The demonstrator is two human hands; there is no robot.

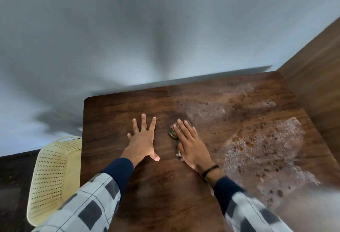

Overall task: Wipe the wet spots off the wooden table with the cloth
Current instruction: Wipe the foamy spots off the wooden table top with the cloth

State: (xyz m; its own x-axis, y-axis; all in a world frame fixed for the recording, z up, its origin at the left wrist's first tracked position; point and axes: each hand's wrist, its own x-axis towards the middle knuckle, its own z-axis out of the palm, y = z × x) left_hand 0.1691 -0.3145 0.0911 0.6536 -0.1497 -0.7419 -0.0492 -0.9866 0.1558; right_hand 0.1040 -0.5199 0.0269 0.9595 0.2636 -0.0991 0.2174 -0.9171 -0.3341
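Cloth (172,132) under flat right-hand fingers (184,128)

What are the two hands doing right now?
Left hand: open, fingers spread flat on the table.
Right hand: open, pressing flat on the cloth.
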